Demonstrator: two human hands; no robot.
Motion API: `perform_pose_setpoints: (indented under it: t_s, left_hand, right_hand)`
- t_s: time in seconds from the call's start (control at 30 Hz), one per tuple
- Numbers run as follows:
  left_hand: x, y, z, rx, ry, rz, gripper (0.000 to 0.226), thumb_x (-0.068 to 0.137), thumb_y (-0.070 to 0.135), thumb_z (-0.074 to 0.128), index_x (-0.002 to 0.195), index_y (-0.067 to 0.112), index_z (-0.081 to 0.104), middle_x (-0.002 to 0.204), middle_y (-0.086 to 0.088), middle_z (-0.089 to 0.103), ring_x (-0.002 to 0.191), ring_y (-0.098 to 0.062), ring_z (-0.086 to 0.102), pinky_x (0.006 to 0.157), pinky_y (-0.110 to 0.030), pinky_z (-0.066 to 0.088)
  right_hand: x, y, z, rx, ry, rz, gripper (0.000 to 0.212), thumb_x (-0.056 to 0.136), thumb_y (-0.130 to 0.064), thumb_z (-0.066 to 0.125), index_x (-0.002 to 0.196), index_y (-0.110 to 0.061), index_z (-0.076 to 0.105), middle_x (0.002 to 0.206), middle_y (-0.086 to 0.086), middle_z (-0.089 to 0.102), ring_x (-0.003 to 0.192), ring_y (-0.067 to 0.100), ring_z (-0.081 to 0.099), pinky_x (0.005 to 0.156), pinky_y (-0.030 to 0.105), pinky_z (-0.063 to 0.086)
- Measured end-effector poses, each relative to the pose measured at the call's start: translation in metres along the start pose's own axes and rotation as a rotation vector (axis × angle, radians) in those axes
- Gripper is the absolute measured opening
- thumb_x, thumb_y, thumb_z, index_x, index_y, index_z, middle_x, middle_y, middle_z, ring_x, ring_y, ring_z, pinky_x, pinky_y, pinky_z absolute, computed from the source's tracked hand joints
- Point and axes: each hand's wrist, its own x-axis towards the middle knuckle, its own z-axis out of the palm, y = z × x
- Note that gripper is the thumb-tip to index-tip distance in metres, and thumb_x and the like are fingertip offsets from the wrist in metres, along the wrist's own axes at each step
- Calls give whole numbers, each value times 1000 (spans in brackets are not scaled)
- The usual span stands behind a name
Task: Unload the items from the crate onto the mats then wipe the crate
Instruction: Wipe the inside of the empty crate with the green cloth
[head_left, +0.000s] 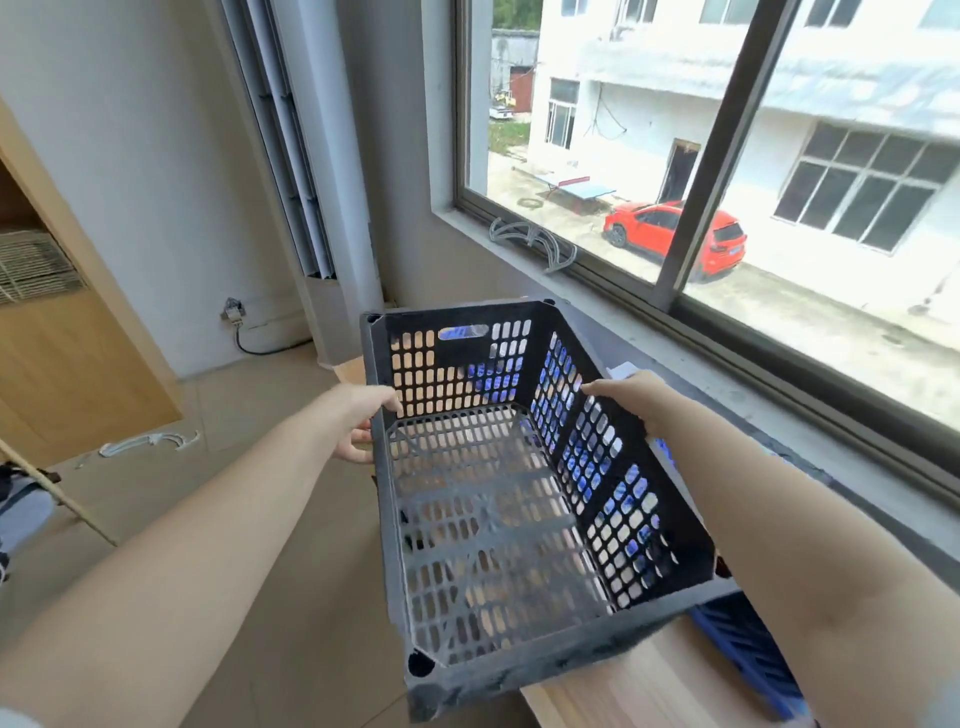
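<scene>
- The black perforated crate (498, 499) fills the middle of the view, its near corner toward 6 o'clock and its far wall toward 12 o'clock; it is tilted and held up off any surface, and nothing lies inside it.
- The left hand (363, 423) grips the crate's left rim at 9 o'clock of the crate: thumb curled over the top edge to the inside, fingers wrapped under the outside of the wall.
- The right hand (631, 400) holds the right wall at about 2 o'clock of the crate, thumb stretched along the top rim; its other fingers are behind the wall, so I cannot tell how far they curl.
- Blue mats (748, 649) show through the right wall's holes and past the crate's corner at 4 o'clock, lying on a pale wooden table (623, 691).
- A window (727, 156) spans 1 to 3 o'clock, with a red car (675, 236) outside.
- A wooden cabinet (62, 338) stands at 9 o'clock, and a white standing air conditioner (317, 156) at 11 o'clock.
</scene>
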Motion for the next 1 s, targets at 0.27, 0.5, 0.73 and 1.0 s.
perform_pose_setpoints:
  t_s: [0.27,0.5,0.73,1.0]
  left_hand:
    - [0,53,-37,70,-86,42,36,88,19,55,123,11,50,95,-11,58,87,-24,58,78,-40,51]
    - [14,51,-31,354,14,255,60,73,18,76,127,4,54,138,-16,49,123,-37,50,99,-44,48]
    - [16,40,-40,398,-129,455,69,55,13,75,120,-2,57,101,-11,57,93,-26,57,79,-39,54]
    - [-42,7,-5,532,-248,586,65,71,1,77,128,-6,47,124,-22,54,108,-34,54,81,-39,49]
  right_hand:
    - [-56,-21,-23,34,63,-34,13,79,-16,67,79,-9,57,79,12,55,69,21,52,65,30,42]
    - [-114,-22,-1,116,252,67,21,79,-14,73,83,-7,53,76,12,49,66,21,46,60,28,39]
    - [-184,-8,31,328,543,157,23,78,-16,73,95,-3,66,82,14,61,66,23,57,61,27,48]
    - [-287,27,45,420,744,274,21,77,-14,76,85,-5,59,81,12,59,71,23,55,65,28,44]
